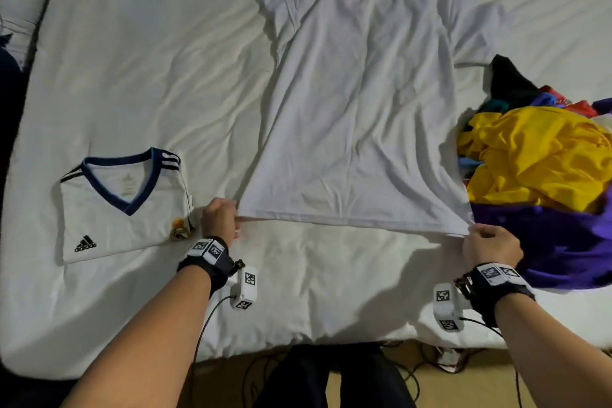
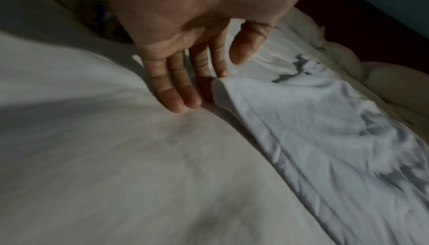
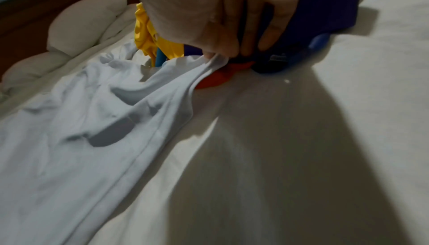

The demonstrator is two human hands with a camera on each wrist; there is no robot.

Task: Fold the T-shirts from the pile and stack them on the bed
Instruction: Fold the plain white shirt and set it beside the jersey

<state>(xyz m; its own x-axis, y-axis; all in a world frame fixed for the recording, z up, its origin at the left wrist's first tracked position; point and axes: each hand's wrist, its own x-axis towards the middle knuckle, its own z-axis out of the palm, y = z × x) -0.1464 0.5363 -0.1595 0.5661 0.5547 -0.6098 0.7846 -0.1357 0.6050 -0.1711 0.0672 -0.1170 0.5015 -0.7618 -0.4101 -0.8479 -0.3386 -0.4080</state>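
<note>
We've got the plain white T-shirt (image 1: pixel 357 116) flat on the bed (image 1: pixel 149 60); left hand (image 1: pixel 219 219) and right hand (image 1: pixel 490 248) each pinching a hem corner.

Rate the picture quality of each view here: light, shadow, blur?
Head view: evenly lit and sharp; the white T-shirt casts a soft shadow on the bed. Left wrist view: dim, smeared by motion blur in the foreground, left hand readable. Right wrist view: dim, a broad dark shadow crosses the sheet, right hand soft and overexposed.
</note>
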